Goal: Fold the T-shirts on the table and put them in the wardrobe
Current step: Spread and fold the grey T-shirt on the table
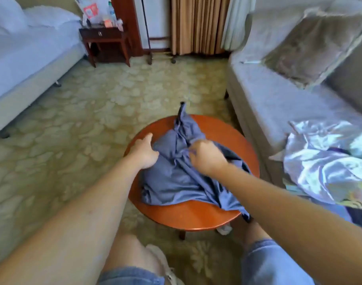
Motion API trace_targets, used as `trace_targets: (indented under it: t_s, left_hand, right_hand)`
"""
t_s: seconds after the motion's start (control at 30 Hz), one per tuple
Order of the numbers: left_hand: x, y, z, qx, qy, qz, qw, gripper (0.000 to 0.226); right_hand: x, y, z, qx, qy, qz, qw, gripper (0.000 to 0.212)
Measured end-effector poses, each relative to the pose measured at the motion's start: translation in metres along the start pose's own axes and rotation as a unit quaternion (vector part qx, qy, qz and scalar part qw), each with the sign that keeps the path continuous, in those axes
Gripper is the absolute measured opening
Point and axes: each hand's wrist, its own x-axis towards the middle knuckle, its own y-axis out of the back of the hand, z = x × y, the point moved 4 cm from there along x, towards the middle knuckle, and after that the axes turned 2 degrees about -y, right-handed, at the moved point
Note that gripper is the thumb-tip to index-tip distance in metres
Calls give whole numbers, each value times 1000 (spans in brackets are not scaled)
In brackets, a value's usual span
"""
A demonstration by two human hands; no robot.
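Fabric is bunched rather than flat: the blue T-shirt (176, 177) lies crumpled on the round wooden table (196, 215). One twisted end rises at the far rim, and a corner spills over the near right edge towards your knee.

Your right hand (206, 156) is curled into the middle of the heap, with a ridge of cloth pinched between its fingers. Your left hand (144, 153) sits at the shirt's left edge, thumb sticking out over bare wood. Its fingers are bent against the cloth, but I cannot tell whether they grip it or only rest there.

My read is that you are at the spreading stage, with no fold made yet and no wardrobe in view.

The main risk is the overhanging corner. The table is small for the shirt, so if you pull right or towards yourself, the hanging weight could drag the whole garment onto the patterned carpet (83, 120). If the left hand is not anchoring, a lift from the right will raise the heap as one lump instead of opening it. Creases then get folded in.

Just right of the table is the grey sofa (268, 103), where a shiny pale cloth (324, 161) lies crumpled. Keep the two apart.
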Motion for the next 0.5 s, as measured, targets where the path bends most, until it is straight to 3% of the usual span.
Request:
trace_targets:
  t_s: [0.07, 0.17, 0.37, 0.5]
  left_hand:
    - [-4, -32, -21, 60, -5, -61, 996, 62]
    - [-11, -71, -40, 132, -9, -170, 977, 71]
    - [-5, -89, -55, 196, -26, -193, 961, 95]
    - [5, -81, -54, 170, -35, -194, 966, 102]
  right_hand:
    - [-26, -52, 19, -32, -74, -109, 991, 21]
    - [-44, -90, 38, -53, -146, -262, 953, 53]
    - [-4, -103, 62, -96, -164, -277, 942, 61]
    - [35, -101, 90, -136, -113, -248, 952, 61]
